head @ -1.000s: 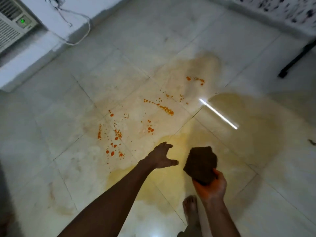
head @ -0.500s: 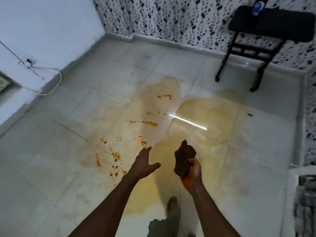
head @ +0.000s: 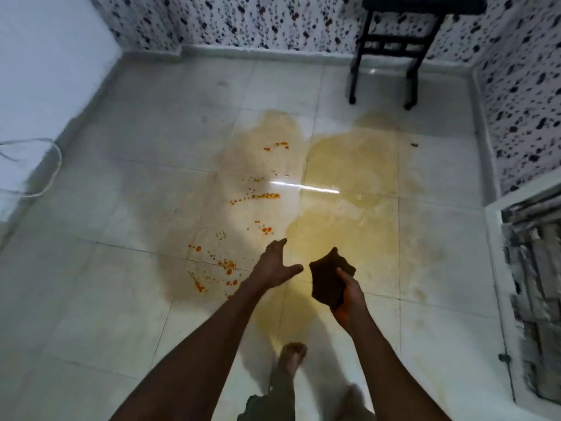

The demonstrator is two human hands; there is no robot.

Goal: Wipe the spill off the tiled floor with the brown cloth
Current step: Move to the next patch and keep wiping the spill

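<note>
Foot (head: 292,357): bare, standing on the floor at the near edge of the yellow puddle; a second foot is showing blurred beside it.
Right hand (head: 349,294): gripping the brown cloth (head: 329,278), fingers wrapping its lower right edge.
Brown cloth: hanging above the floor as a dark, crumpled, roughly square wad with a coarse, matte surface; not touching the tiles.
Left hand (head: 274,265): holding nothing, palm spread, thumb pointing toward the cloth, just beside it and not touching.
Tiled floor (head: 121,284): glossy pale square tiles with thin grout lines, reflecting a bright strip of light.
Spill (head: 343,226): spreading as a thin yellow-tan film with rounded lobes across several tiles; orange droplets (head: 227,264) are scattering in grainy trails along its left side.
Cable (head: 45,180): white, looping on the floor at the left wall.
Stool (head: 391,47): black frame, straight legs, standing beyond the spill.
Wall (head: 273,22): white surface carrying irregular dark speckles.
</note>
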